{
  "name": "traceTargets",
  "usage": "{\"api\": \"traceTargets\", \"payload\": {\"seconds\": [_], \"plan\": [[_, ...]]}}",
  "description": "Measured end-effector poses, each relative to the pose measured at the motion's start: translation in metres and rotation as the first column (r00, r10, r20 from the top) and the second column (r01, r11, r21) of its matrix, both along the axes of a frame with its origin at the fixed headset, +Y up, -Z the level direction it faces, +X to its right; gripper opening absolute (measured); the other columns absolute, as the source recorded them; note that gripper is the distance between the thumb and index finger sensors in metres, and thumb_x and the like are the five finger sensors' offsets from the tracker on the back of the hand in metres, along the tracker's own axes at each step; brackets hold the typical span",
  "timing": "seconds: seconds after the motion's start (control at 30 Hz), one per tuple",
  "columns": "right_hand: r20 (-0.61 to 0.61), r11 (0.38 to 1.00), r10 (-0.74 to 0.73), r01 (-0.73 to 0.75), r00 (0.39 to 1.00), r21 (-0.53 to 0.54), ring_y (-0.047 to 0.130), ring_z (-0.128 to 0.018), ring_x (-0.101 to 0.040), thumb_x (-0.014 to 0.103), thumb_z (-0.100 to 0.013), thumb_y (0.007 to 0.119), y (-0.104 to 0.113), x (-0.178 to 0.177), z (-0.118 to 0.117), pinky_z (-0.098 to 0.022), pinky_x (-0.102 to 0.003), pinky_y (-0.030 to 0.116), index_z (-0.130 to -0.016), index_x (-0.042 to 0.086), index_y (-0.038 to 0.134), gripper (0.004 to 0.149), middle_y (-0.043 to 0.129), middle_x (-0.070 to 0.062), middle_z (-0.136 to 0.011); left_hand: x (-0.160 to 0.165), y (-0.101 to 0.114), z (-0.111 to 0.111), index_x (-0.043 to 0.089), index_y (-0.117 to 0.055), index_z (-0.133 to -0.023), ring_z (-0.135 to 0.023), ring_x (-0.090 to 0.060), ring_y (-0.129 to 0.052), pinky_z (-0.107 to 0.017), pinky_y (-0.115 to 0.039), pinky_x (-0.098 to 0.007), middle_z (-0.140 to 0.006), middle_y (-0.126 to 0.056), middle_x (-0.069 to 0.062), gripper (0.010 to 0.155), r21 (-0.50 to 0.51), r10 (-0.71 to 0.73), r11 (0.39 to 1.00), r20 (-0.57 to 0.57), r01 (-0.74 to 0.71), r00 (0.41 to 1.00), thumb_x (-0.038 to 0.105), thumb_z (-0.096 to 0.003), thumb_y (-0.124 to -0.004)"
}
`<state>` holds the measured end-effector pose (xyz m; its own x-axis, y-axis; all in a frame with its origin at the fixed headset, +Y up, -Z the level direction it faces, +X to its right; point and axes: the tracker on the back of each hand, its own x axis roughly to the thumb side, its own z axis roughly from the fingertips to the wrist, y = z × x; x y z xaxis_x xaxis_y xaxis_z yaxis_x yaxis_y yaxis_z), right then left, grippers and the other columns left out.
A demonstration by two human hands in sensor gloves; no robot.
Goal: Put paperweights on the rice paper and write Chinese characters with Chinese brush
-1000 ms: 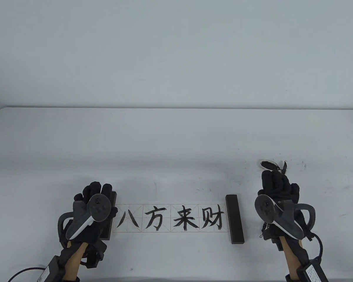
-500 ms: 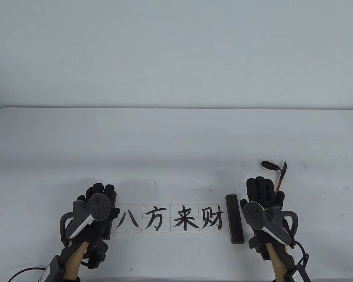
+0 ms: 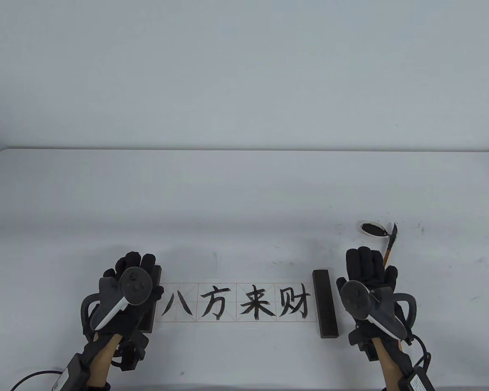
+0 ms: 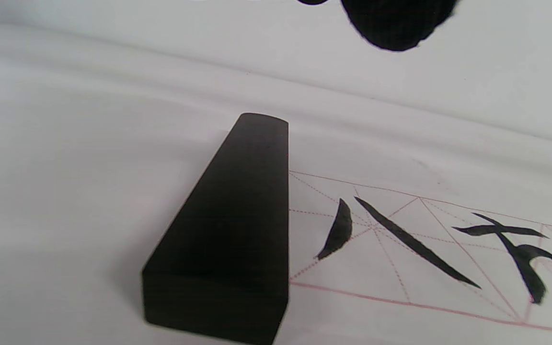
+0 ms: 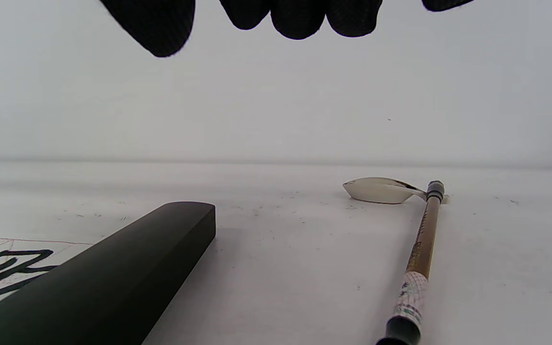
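Table view shows the white surface [image 3: 244, 195] with a strip of rice paper [image 3: 236, 302] lying near its front edge, four inked characters filling its red grid. A dark left paperweight [image 3: 154, 301] sits on the paper's left end, but most of it is covered by the left hand [image 3: 130, 285] and the tracker strapped to it; only a sliver along its right side and far corner shows. From the left wrist view the whole block [image 4: 228, 230] is plain, its long edge overlapping the paper's margin, and only one gloved fingertip [image 4: 396, 24] hangs in at the top, clear of the block. The left hand's fingers look loosely curled above the weight and grip nothing that can be seen.

The right paperweight [image 3: 325, 303] lies across the paper's right end, fully in view. The right hand [image 3: 368, 273] hovers just beside it toward the right edge, fingers straight and relaxed, holding nothing; in the right wrist view the fingertips [image 5: 300, 19] are cut off by the top of the frame. The brush [image 3: 390, 244] lies on the surface beyond that hand, its lower handle hidden behind the glove in the table view. Its far end rests against a small ink dish [image 3: 373, 228]; the bristles themselves are hard to make out. Faint ink specks dot the surface around the dish.
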<state>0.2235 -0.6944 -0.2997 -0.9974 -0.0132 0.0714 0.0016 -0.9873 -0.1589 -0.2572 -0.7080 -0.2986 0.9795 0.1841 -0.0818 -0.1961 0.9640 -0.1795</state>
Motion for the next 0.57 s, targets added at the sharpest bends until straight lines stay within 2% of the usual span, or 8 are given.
{"api": "traceTargets", "payload": {"seconds": [0.57], "plan": [[-0.002, 1.000, 0.005, -0.005, 1.000, -0.020, 0.038, -0.104, -0.052, 0.036, -0.059, 0.063, 0.0004, -0.0011, 0.0014, -0.067, -0.074, 0.041, -0.113, 0.004, 0.033, 0.070, 0.034, -0.028, -0.115, 0.0023, -0.0015, -0.0005, 0.037, -0.014, -0.119, -0.122, -0.036, -0.018, -0.086, -0.014, -0.053, -0.128, -0.010, -0.005, 0.082, -0.010, -0.009, 1.000, 0.012, 0.010, 1.000, 0.053, -0.0529, -0.059]]}}
